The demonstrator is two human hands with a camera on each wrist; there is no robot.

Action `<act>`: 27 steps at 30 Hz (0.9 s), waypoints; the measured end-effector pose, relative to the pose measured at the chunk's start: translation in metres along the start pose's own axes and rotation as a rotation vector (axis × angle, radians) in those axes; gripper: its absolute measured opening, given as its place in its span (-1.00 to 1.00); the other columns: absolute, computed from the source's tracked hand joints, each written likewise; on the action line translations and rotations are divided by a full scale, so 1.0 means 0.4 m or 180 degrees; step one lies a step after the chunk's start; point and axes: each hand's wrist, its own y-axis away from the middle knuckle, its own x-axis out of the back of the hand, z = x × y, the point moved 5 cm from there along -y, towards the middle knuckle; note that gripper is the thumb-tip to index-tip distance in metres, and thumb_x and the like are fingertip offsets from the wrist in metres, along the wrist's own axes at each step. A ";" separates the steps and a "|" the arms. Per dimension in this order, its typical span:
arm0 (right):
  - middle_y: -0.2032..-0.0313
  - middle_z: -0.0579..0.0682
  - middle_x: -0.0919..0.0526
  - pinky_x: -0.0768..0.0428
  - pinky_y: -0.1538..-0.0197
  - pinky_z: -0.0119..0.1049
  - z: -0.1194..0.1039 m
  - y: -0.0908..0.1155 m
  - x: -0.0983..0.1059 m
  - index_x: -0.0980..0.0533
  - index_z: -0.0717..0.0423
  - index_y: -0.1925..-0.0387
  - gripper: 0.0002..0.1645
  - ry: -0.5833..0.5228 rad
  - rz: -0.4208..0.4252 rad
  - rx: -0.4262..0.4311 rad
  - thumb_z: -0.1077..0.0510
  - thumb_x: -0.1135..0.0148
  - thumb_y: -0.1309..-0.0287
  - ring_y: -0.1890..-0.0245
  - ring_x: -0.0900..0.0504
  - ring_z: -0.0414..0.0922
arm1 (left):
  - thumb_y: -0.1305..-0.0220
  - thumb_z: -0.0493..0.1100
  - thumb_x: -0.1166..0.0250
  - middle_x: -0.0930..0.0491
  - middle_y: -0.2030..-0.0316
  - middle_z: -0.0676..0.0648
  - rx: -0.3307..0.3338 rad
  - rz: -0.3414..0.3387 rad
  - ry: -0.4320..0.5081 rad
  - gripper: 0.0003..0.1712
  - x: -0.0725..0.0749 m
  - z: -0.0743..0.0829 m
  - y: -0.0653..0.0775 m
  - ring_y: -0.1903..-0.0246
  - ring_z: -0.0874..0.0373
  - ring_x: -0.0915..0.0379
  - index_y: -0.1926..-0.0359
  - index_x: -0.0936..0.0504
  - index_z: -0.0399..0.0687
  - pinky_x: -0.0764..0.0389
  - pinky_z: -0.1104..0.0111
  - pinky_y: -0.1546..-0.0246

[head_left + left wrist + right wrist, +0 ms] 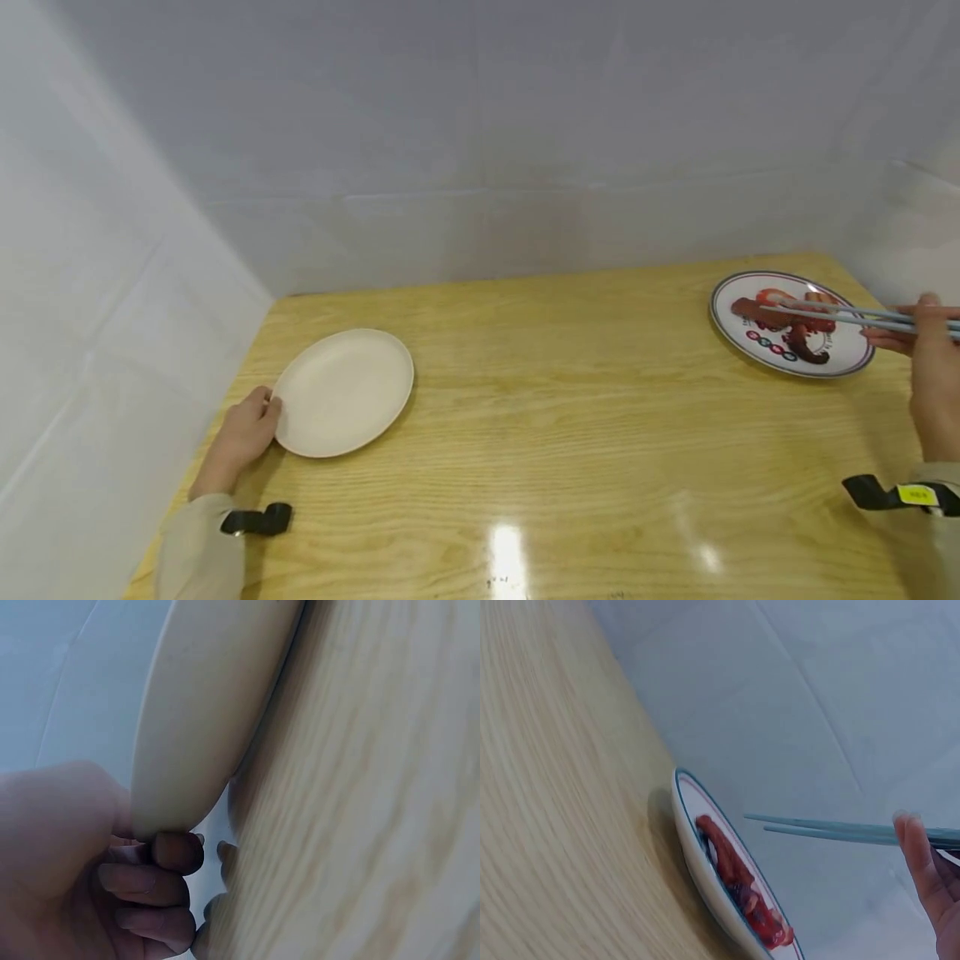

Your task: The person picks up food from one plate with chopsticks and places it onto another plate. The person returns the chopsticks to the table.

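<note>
My left hand (242, 432) grips the left rim of a plain beige plate (343, 393) lying on the table. Seen from the left wrist, the thumb is over the plate edge (214, 712) and the fingers curl beneath it. At the far right, my right hand (934, 379) holds a pair of blue-grey chopsticks (885, 320). They point left across a white plate (846, 357) with a dark rim, printed with small round marks. Several reddish-brown food pieces (808, 343) lie on it. In the right wrist view the chopsticks (825, 829) hover above the food (731, 859), nothing between their tips.
A yellowish wooden table (555, 417) stretches between the two plates. Whitish sheeting (480, 200) rises behind the table and along both sides. Each wrist wears a black strap, the right one (873, 493) with a yellow label.
</note>
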 end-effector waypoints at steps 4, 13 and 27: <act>0.43 -0.38 -0.53 -0.44 0.39 -0.73 0.031 -0.014 0.008 -0.44 -0.21 0.28 -0.78 0.0091 0.0028 -0.0139 -0.01 0.14 -0.48 0.53 -0.53 -0.53 | -0.50 -0.19 0.20 -0.54 0.23 -0.50 -0.0077 0.0030 -0.0006 -0.65 -0.001 0.006 0.000 0.23 -0.31 -0.50 0.10 -0.35 -0.46 -0.48 -0.03 0.23; 0.48 -0.42 -0.48 -0.42 0.40 -0.74 0.087 -0.033 0.018 -0.39 -0.27 0.29 -0.78 0.0314 0.0073 -0.0606 -0.10 0.18 -0.46 0.56 -0.49 -0.57 | -0.51 -0.18 0.21 -0.51 0.19 -0.52 -0.0084 0.0006 0.0053 -0.63 -0.001 0.015 -0.001 0.20 -0.36 -0.48 0.08 -0.35 -0.47 -0.47 -0.05 0.21; 0.53 -0.42 -0.48 -0.46 0.45 -0.70 0.136 -0.038 0.003 -0.35 -0.21 0.30 -0.83 0.0202 0.0144 -0.1184 -0.10 0.07 -0.42 0.63 -0.52 -0.57 | -0.51 -0.15 0.21 -0.49 0.12 -0.55 -0.0032 -0.0036 0.0094 -0.62 -0.004 0.012 -0.005 0.15 -0.40 -0.46 0.05 -0.35 -0.45 -0.47 -0.06 0.19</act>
